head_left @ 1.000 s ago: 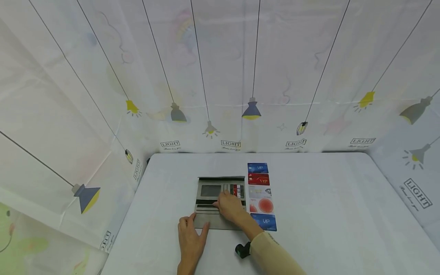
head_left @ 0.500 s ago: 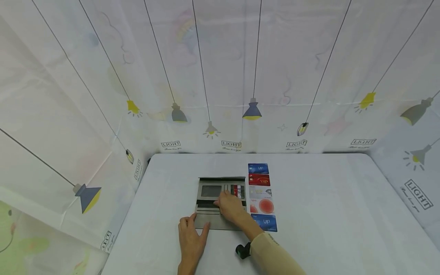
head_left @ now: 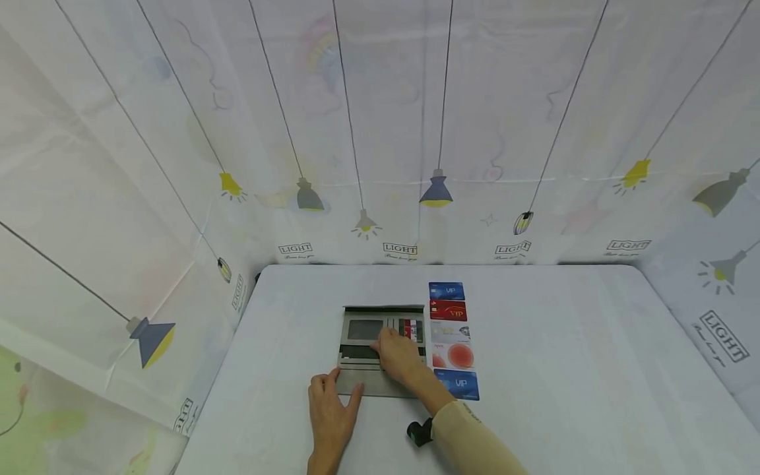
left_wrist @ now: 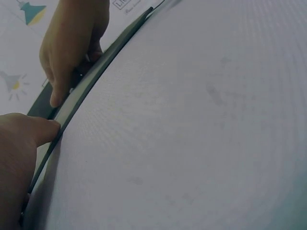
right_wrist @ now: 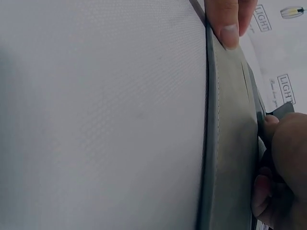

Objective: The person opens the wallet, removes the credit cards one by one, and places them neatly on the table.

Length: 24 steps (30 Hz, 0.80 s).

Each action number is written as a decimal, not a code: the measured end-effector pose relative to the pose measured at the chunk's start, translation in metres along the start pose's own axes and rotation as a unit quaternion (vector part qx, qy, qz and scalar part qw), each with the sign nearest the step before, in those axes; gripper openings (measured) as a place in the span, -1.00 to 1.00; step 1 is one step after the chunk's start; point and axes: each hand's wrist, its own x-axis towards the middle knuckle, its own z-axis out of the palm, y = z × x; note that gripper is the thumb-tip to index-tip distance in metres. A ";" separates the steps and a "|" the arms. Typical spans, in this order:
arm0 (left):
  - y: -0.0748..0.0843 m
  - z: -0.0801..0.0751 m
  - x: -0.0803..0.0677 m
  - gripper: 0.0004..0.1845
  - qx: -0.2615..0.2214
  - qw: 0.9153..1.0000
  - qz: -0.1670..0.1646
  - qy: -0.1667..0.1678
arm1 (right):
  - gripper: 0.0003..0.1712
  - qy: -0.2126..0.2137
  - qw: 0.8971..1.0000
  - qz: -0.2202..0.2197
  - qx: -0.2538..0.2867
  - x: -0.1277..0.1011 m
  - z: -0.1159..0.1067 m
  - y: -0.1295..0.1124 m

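Note:
A grey wallet (head_left: 371,382) lies unfolded on the table, with a window pocket in its far half and colourful cards (head_left: 410,329) in the slots beside it. My left hand (head_left: 331,410) rests at its near left corner, thumb pressing on the near edge; in the right wrist view that thumb (right_wrist: 229,36) lies flat on the leather. My right hand (head_left: 399,357) reaches over the middle, fingers curled and thumb at the black strip along the fold. From the right wrist, the right hand (right_wrist: 292,148) pinches at a dark part of the wallet, mostly hidden by the fingers.
Right of the wallet, several cards stand in a column: a blue one (head_left: 446,291), a red one (head_left: 448,310), others below. A small black object (head_left: 419,433) is by the right sleeve (head_left: 475,439). Lamp-printed sheeting (head_left: 380,132) hangs behind the white table (head_left: 552,356).
By the fold, the black strip shows wider and the slot edges beneath it have shifted slightly toward the near side. Both hands stay almost in place.

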 end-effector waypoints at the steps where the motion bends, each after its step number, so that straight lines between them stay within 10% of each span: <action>1: 0.000 0.000 0.000 -0.36 0.000 1.000 0.000 0.000 | -0.75 -0.002 1.000 -0.003 0.005 0.000 -0.001 0.000; 24: 0.003 -0.002 0.000 -0.36 0.003 1.000 -0.012 -0.013 | -0.72 -0.028 0.999 0.009 0.035 0.000 -0.003 0.002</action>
